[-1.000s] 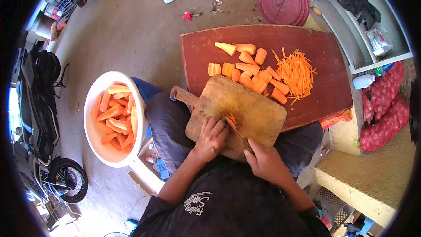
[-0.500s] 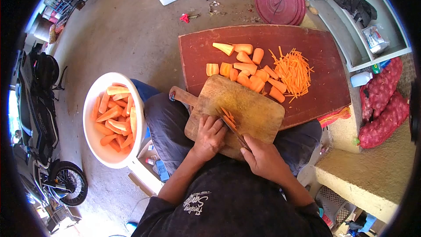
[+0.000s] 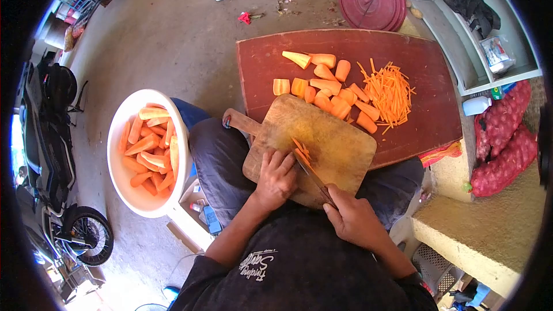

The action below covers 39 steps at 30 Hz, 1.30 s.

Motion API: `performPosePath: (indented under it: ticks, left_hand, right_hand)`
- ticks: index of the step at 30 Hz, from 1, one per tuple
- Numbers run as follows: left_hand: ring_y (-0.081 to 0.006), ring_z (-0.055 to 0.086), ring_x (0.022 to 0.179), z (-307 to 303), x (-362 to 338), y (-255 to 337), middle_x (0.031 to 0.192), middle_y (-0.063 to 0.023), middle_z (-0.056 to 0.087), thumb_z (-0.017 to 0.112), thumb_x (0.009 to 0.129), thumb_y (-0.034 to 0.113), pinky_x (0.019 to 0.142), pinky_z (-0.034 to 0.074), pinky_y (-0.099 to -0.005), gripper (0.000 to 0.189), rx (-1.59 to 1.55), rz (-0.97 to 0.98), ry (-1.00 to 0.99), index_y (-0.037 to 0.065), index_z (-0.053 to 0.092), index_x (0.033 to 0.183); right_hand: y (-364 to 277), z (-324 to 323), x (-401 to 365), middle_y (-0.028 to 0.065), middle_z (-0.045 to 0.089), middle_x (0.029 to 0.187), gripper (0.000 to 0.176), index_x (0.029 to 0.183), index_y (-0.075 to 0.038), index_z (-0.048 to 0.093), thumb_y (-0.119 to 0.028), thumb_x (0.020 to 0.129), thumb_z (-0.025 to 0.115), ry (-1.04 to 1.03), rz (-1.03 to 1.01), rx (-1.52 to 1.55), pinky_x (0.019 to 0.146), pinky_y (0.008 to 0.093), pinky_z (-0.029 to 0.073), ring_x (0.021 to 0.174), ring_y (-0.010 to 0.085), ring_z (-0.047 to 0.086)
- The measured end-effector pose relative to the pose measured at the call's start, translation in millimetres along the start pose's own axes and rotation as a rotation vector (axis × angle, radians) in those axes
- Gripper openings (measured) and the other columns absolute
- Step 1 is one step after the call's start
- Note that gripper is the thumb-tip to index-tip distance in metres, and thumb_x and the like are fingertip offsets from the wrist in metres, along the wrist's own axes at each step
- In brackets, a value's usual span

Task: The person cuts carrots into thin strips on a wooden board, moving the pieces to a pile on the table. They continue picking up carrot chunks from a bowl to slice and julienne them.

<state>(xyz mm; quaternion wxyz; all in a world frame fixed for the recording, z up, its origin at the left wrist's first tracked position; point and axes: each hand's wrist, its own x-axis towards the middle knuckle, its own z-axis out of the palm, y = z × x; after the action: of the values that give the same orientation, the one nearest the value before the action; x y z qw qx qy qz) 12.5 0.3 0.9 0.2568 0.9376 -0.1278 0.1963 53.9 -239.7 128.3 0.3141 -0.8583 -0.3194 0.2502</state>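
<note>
Centrally, right hand (image 3: 352, 214), grip clenched around a knife (image 3: 314, 174) beside carrot strips (image 3: 303, 149) on the cutting board (image 3: 343, 141); left hand (image 3: 276, 181), grasp cannot be discerned.

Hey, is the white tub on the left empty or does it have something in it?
Partly full: carrots are heaped inside the white tub, with bare wall showing around them.

The chopping board (image 3: 341, 138) is worn, matt wood, scratched and stained; the knife blade (image 3: 311, 173) looks like dull metal. The carrots (image 3: 326, 86) have smooth, matt surfaces. The tabletop (image 3: 431, 109) is smooth but scuffed, the basin (image 3: 130, 196) smooth plastic, the shirt (image 3: 328, 262) matt cloth, the sacks (image 3: 508, 164) open netting, the ledge (image 3: 481, 216) rough-faced, the floor (image 3: 173, 37) matt, concrete-like
</note>
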Motion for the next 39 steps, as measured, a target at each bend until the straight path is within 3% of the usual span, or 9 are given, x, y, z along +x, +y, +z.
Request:
performPosePath:
  ticks: [6, 12, 15, 21, 27, 30, 33, 36, 39]
  left_hand:
    - [-0.0344, 0.062, 0.113, -0.5, 5.6, 2.4, 0.123, -0.0159, 0.068, 0.075, 0.066, 0.017, 0.104, 0.047, -0.0548, 0.041, 0.022, 0.014, 0.036, -0.002, 0.076, 0.102]
    - [-0.0333, 0.062, 0.114, 0.1, 4.1, 2.7, 0.120, -0.0137, 0.066, 0.074, 0.068, 0.016, 0.104, 0.047, -0.0534, 0.043, 0.015, 0.005, 0.033, -0.001, 0.076, 0.108]
    - [-0.0328, 0.061, 0.113, -2.7, 4.4, 3.6, 0.117, -0.0128, 0.064, 0.074, 0.068, 0.016, 0.103, 0.047, -0.0527, 0.044, 0.014, -0.007, 0.023, -0.001, 0.076, 0.109]
    - [-0.0327, 0.060, 0.110, -2.8, 5.8, 5.0, 0.115, -0.0124, 0.064, 0.074, 0.071, 0.016, 0.101, 0.047, -0.0514, 0.045, 0.012, -0.008, 0.031, 0.000, 0.075, 0.113]
    - [-0.0325, 0.061, 0.113, 0.4, 2.4, 3.5, 0.118, -0.0123, 0.065, 0.074, 0.071, 0.014, 0.100, 0.046, -0.0503, 0.046, 0.026, -0.048, 0.039, 0.000, 0.075, 0.115]
    - [-0.0324, 0.061, 0.114, -0.4, 3.2, 4.7, 0.120, -0.0125, 0.066, 0.074, 0.070, 0.014, 0.101, 0.045, -0.0521, 0.047, 0.035, -0.053, 0.046, 0.000, 0.075, 0.115]
    - [-0.0325, 0.062, 0.113, 1.1, 2.4, -0.7, 0.120, -0.0129, 0.067, 0.074, 0.070, 0.014, 0.102, 0.043, -0.0544, 0.048, 0.034, -0.041, 0.047, 0.000, 0.075, 0.115]
    - [-0.0327, 0.062, 0.112, 5.5, -0.1, -0.9, 0.119, -0.0134, 0.067, 0.075, 0.069, 0.014, 0.103, 0.042, -0.0552, 0.050, 0.029, -0.036, 0.073, -0.001, 0.075, 0.116]
    - [-0.0332, 0.062, 0.112, 4.1, 0.2, 0.4, 0.119, -0.0141, 0.067, 0.076, 0.068, 0.014, 0.104, 0.042, -0.0552, 0.052, 0.025, -0.038, 0.073, -0.001, 0.074, 0.117]
  right_hand:
    - [14.4, 3.4, 2.8, 0.0272, 0.073, 0.108, 0.040, 0.139, 0.002, 0.055, -0.017, 0.106, 0.066, 0.010, -0.037, -0.026, 0.074, 0.0531, 0.058, 0.091, 0.0482, 0.073]
    - [19.3, 13.1, 35.5, 0.0324, 0.072, 0.104, 0.043, 0.139, 0.006, 0.053, -0.022, 0.108, 0.061, 0.053, -0.120, 0.006, 0.078, 0.0602, 0.056, 0.094, 0.0530, 0.071]
    - [2.9, -4.3, 11.4, 0.0331, 0.070, 0.111, 0.040, 0.139, 0.004, 0.057, -0.018, 0.106, 0.065, -0.049, 0.056, 0.087, 0.087, 0.0548, 0.056, 0.105, 0.0530, 0.068]
    - [13.6, 15.2, 40.7, 0.0310, 0.072, 0.112, 0.040, 0.139, 0.006, 0.058, -0.015, 0.105, 0.066, 0.006, 0.039, 0.059, 0.085, 0.0536, 0.057, 0.101, 0.0528, 0.070]
    - [17.6, 20.0, 19.9, 0.0306, 0.072, 0.112, 0.040, 0.138, 0.006, 0.061, -0.015, 0.105, 0.067, 0.108, -0.015, 0.098, 0.087, 0.0519, 0.058, 0.101, 0.0519, 0.071]
    - [17.5, 15.2, 37.6, 0.0323, 0.072, 0.118, 0.047, 0.144, 0.008, 0.056, -0.021, 0.108, 0.063, 0.027, 0.024, 0.043, 0.091, 0.0564, 0.057, 0.106, 0.0522, 0.071]
    - [16.2, 10.0, 27.0, 0.0343, 0.071, 0.119, 0.046, 0.144, 0.007, 0.056, -0.021, 0.108, 0.063, 0.075, -0.075, 0.114, 0.090, 0.0575, 0.056, 0.106, 0.0532, 0.070]
    - [21.1, 22.0, 31.1, 0.0317, 0.072, 0.111, 0.040, 0.137, 0.006, 0.063, -0.018, 0.106, 0.066, 0.130, -0.040, 0.083, 0.087, 0.0515, 0.058, 0.104, 0.0512, 0.071]
    - [18.9, 20.2, 51.3, 0.0318, 0.072, 0.111, 0.039, 0.137, 0.007, 0.062, -0.018, 0.106, 0.065, 0.080, -0.004, 0.074, 0.087, 0.0512, 0.058, 0.103, 0.0515, 0.071]
